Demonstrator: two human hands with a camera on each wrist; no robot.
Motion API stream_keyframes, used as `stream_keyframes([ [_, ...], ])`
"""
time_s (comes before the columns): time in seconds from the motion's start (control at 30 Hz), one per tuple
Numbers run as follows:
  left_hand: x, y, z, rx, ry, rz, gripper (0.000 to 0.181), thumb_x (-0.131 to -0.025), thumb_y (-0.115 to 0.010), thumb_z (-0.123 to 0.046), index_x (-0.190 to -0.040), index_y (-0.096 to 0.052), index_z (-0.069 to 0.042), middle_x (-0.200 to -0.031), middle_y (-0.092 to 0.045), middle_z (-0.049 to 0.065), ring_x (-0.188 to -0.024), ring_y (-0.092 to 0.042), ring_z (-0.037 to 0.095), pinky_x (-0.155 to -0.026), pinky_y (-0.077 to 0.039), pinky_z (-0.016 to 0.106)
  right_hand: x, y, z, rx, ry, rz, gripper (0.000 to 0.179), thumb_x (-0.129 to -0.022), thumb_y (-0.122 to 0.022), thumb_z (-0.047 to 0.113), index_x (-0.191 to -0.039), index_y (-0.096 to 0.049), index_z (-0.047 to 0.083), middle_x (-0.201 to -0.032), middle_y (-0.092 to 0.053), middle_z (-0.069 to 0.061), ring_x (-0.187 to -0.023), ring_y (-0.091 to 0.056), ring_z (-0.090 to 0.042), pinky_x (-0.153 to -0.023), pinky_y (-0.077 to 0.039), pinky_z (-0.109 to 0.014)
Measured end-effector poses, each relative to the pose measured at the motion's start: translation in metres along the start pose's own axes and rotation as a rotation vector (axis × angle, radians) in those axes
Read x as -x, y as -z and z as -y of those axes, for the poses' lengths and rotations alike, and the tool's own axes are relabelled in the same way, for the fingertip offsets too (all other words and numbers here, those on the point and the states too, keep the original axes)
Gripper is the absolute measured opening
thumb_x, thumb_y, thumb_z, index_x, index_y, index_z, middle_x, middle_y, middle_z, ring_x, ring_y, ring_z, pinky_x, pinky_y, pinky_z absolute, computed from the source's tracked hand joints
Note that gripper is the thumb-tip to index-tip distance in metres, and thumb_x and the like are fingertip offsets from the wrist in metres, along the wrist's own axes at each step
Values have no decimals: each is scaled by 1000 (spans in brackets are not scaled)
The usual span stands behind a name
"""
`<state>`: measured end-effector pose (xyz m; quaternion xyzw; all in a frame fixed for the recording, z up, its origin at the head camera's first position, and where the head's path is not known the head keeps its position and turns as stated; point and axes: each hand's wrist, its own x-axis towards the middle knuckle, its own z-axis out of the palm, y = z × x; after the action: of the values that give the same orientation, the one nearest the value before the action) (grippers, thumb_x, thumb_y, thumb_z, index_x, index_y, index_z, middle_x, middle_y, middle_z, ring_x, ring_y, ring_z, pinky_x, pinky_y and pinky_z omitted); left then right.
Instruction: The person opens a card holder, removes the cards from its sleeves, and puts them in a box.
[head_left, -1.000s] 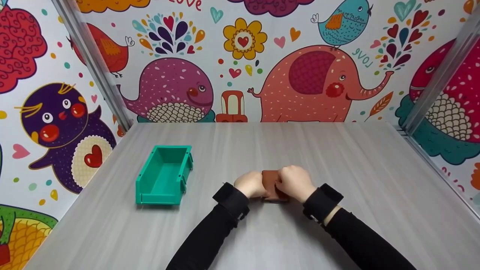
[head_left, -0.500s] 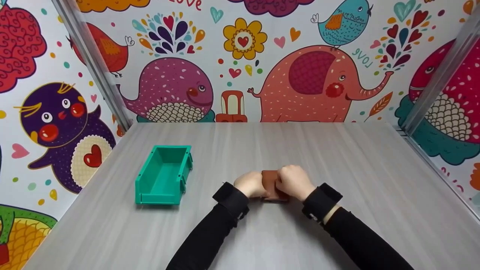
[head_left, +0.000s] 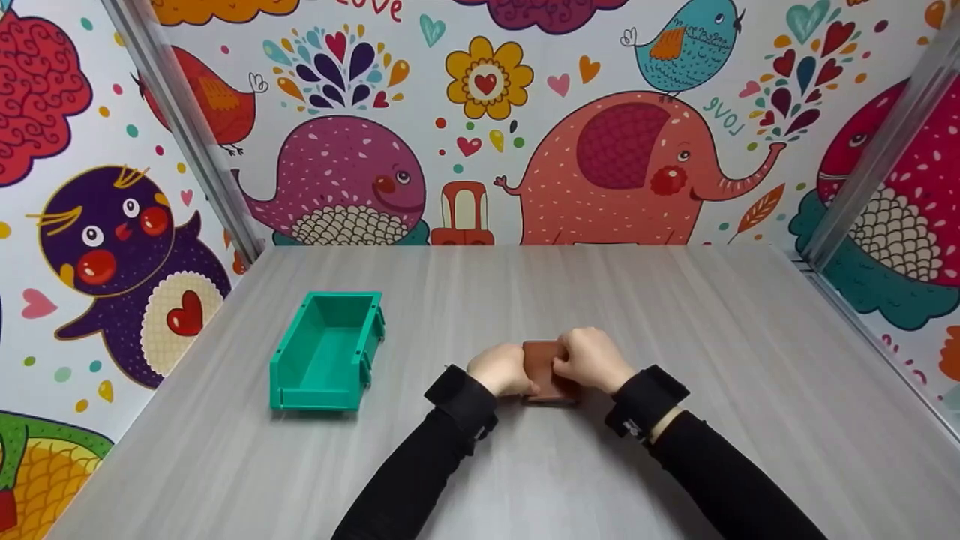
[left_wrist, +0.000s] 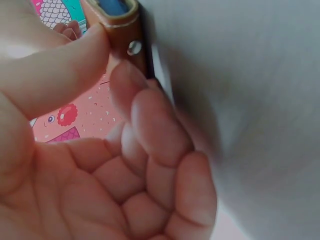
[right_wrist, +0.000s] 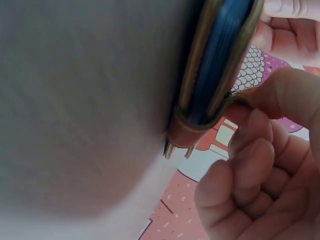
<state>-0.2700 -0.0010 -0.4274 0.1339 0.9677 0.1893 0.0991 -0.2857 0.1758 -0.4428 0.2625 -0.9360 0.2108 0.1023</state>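
A brown leather wallet (head_left: 541, 364) lies on the table between both hands in the head view. My left hand (head_left: 501, 369) grips its left side, thumb on top and fingers at the edge; a round metal snap (left_wrist: 134, 48) shows there in the left wrist view. Curled over the right side, my right hand (head_left: 596, 360) pinches a thin leather strap (right_wrist: 239, 96) between thumb and index finger in the right wrist view. That view also shows blue layers (right_wrist: 217, 65) inside the wallet's end. Both hands partly cover the wallet from above.
On the left of the grey table (head_left: 450, 300) stands a green plastic bin (head_left: 326, 345), with nothing inside. Printed wall panels (head_left: 480, 150) with cartoon animals rise behind and at the sides, joined by metal posts (head_left: 187, 127).
My right hand has shifted slightly up and to the right, drawing at the strap and baring a bit more of the wallet. The left hand and the bin hold their places.
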Motion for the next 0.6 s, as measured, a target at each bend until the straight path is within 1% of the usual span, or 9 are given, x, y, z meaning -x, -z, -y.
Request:
stream_keyframes([
  [0.1,1,0,-1,-4,7,-1,41,-76,-85,-29,-103,-69,-3,-102,-71,9,-78,-61,20,-72,-51,38,-1,1,-1,-44,-54,25,23,-74,-69,3,-58,-55,10,-53,-42,9,-49,-37,-9,-51,-34,-28],
  [0.2,0,0,-1,-8,10,-2,42,-76,-85,-30,-104,-69,-3,-103,-71,8,-80,-62,21,-73,-52,38,0,2,-2,-68,-79,36,21,-76,-70,3,-60,-59,10,-54,-49,7,-50,-42,-9,-52,-38,-29],
  [0.4,1,0,0,-6,5,-3,42,-76,-85,-30,-105,-69,-4,-102,-70,8,-81,-62,21,-73,-51,39,1,2,-3,-73,-65,32,22,-79,-72,6,-62,-59,9,-56,-51,6,-51,-43,-10,-53,-39,-30],
  [0.6,1,0,1,-2,-2,-3,39,-76,-85,-29,-100,-68,-4,-97,-70,7,-76,-60,19,-71,-51,38,5,4,-6,-87,-60,50,20,-84,-73,10,-67,-62,11,-61,-55,6,-54,-45,-9,-56,-41,-30],
])
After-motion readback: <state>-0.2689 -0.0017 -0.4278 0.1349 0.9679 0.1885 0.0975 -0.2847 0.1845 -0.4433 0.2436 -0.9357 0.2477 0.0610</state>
